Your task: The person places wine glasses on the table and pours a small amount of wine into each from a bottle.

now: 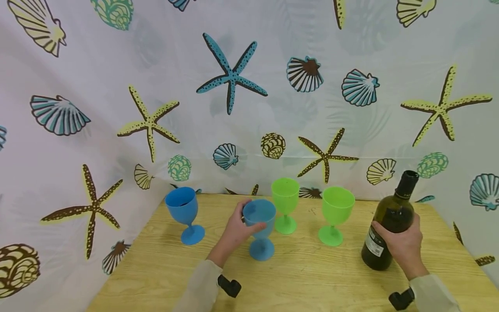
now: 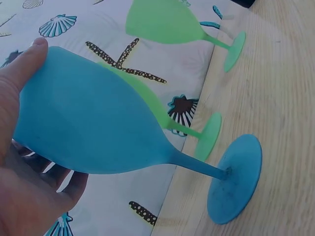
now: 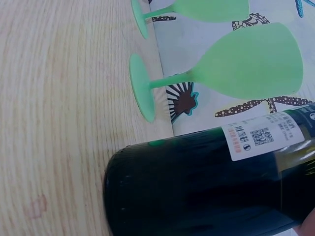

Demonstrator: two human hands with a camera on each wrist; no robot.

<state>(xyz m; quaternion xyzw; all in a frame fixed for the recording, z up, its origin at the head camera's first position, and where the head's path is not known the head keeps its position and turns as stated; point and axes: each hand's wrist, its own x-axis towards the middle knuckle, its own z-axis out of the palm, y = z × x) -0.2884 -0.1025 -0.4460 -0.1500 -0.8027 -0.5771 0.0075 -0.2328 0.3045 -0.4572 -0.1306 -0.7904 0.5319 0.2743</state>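
"Bottle (image 1: pixel 390 216) — where?"

"Three o'clock from the held blue goblet (image 1: pixel 262 212), wrapped in the right hand (image 1: pixel 403 245). The left hand (image 1: pixel 238 227) cups the goblet's bowl; best squeeze gently, keep its foot flat and grip the bottle firmly."

"What's unclear?"

"Most left fingertips hide behind the bowl in the head view; the right wrist view cuts off the bottle's neck — and whether the bottle's base touches the table (image 1: pixel 304 277), I can't tell."

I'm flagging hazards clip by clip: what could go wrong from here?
The left hand holds the right blue goblet by its bowl, close to the left green goblet; a nudge might topple that one. The right hand alone grips the wine bottle; if it slipped, the bottle could fall, perhaps against the right green goblet.
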